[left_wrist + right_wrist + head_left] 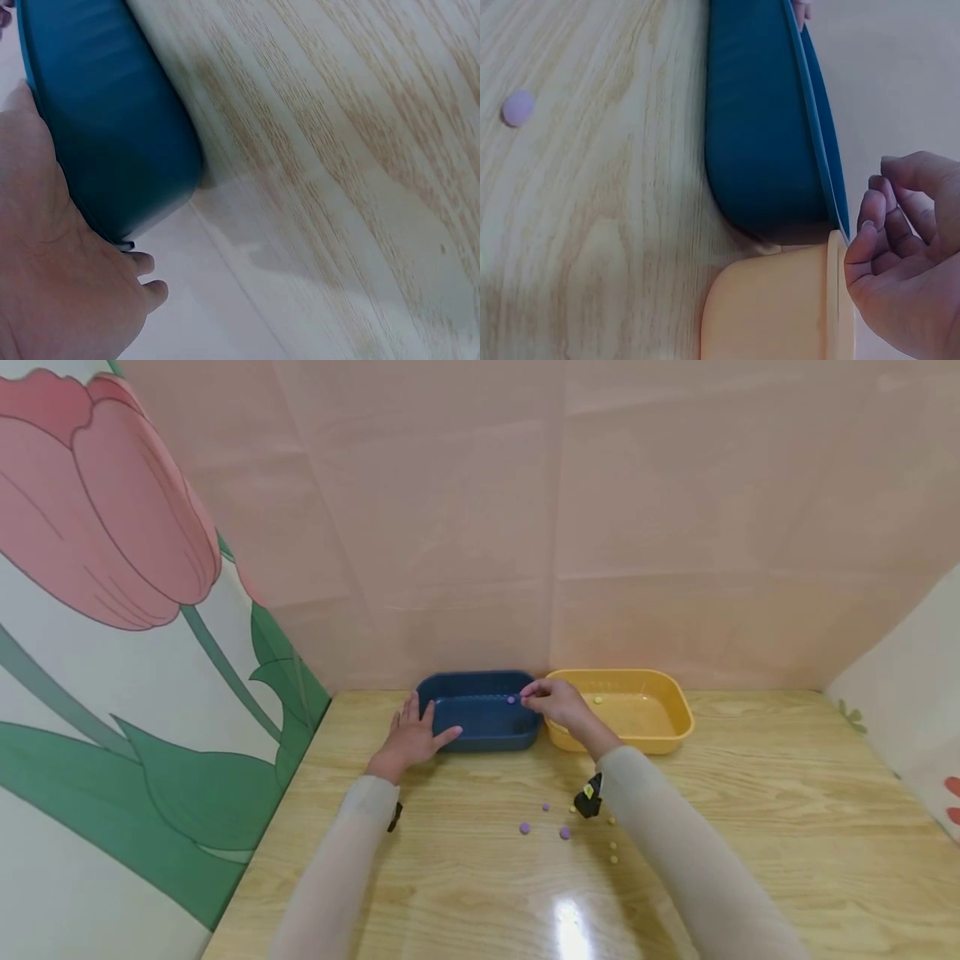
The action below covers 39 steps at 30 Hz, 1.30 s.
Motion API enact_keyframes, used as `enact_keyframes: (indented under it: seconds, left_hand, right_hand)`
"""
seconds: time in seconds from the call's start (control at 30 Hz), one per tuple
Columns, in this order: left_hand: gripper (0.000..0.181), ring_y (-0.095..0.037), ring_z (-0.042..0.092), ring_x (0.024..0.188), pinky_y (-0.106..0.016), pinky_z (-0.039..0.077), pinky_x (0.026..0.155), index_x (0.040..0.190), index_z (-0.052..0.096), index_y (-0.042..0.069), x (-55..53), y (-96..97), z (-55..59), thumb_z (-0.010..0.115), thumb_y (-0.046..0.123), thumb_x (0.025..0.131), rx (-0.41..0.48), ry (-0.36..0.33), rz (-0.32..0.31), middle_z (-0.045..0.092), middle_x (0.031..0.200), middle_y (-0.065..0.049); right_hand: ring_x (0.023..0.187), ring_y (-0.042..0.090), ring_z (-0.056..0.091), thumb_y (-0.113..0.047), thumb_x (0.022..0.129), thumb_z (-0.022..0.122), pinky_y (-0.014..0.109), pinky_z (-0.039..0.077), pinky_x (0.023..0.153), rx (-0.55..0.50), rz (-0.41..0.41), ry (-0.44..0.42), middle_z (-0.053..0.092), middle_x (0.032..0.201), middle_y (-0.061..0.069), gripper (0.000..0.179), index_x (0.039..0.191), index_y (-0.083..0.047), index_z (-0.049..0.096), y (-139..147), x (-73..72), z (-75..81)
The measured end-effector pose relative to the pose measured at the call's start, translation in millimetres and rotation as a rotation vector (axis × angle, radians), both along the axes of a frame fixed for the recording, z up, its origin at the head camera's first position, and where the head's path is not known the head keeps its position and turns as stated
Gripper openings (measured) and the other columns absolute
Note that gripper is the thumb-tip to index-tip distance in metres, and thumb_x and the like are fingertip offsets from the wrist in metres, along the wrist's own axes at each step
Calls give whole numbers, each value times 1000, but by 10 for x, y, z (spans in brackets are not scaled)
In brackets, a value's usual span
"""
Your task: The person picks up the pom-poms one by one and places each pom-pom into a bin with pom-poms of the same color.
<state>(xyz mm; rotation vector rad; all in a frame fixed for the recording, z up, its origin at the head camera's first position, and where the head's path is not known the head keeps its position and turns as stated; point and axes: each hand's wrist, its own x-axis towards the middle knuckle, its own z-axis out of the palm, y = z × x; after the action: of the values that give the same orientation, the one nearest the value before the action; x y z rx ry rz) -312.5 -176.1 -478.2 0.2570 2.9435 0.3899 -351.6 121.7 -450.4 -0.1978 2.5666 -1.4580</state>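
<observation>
Sleeves (690,852), left hand (408,742) on blue tray (483,744) edge

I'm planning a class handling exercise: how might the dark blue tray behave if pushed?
The dark blue tray is probably stiff: it looks undistorted where the left hand rests. Low and broad, it seems unlikely to tip. Pushed right, it would probably nudge the yellow tray close beside it.

In the head view, the blue tray (487,743) near 6 o'clock and the yellow tray (652,746) near 4 look like smooth plastic, slightly shiny. The table (787,827) at 6 o'clock has wood grain and a glossy finish. The backdrop (675,510) at 12 o'clock is matt and creased, cloth or paper, I cannot tell. The left sleeve (333,860) at 7 o'clock seems matt cloth.
</observation>
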Motion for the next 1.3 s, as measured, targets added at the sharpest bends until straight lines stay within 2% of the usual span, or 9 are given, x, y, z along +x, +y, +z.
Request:
enact_keyframes:
  seconds: [0.23, 0.43, 0.6, 0.7, 0.9, 1.1, 1.3]
  left_hand:
    - [100, -37, -10, 155, -56, 1, 124, 163, 11, 7, 0, 15, 16, 30, 78, 96, 6, -11, -7, -13, 167, -22]
    - [101, -37, -9, 155, -56, 2, 124, 163, 12, 7, -10, 24, 11, 29, 79, 95, -1, -11, -4, -12, 168, -22]
    - [100, -39, -4, 156, -56, 3, 124, 163, 13, 7, -17, 16, 4, 29, 79, 95, -1, 0, 2, -10, 168, -23]
    - [101, -39, -2, 156, -56, 4, 124, 163, 13, 8, -23, 7, 4, 28, 80, 94, -9, 2, 4, -10, 168, -22]
    - [102, -38, -4, 156, -56, 4, 124, 163, 12, 8, -30, 0, 14, 28, 81, 94, 0, 1, 8, -12, 168, -21]
    - [101, -38, -6, 156, -55, 2, 124, 163, 10, 9, -8, -8, -13, 29, 80, 95, -2, -11, 6, -13, 168, -22]
    - [102, -38, -6, 156, -56, 3, 124, 163, 10, 9, -8, -17, -38, 28, 81, 94, 12, -5, 8, -12, 168, -21]
  right_hand:
    - [105, 28, 61, -19, 101, 63, 41, 51, 94, -19, -24, -20, 68, 119, 13, 33, 129, -3, 65, 42, -35, 40]
    - [101, 28, 61, -21, 101, 63, 43, 51, 95, -29, -24, -17, 66, 118, 13, 32, 128, -3, 66, 81, -7, 102]
    - [107, 34, 62, -22, 101, 63, 45, 50, 97, -61, -8, -10, 67, 118, 13, 33, 128, -2, 66, 96, 57, 161]
    - [105, 33, 61, -23, 101, 64, 45, 50, 96, -71, 7, 2, 67, 116, 11, 31, 126, -4, 67, 107, 111, 190]
    - [97, 24, 61, -20, 100, 66, 48, 51, 95, -109, 62, 32, 68, 110, 10, 24, 120, -5, 70, 156, 278, 179]
    - [95, 19, 59, -24, 98, 69, 31, 50, 84, -46, 123, 55, 69, 106, 5, 24, 116, -8, 72, 220, 533, 91]
    - [89, 20, 57, -25, 98, 70, 32, 49, 77, -39, 161, 37, 67, 98, 4, 24, 116, -8, 72, 291, 782, 8]
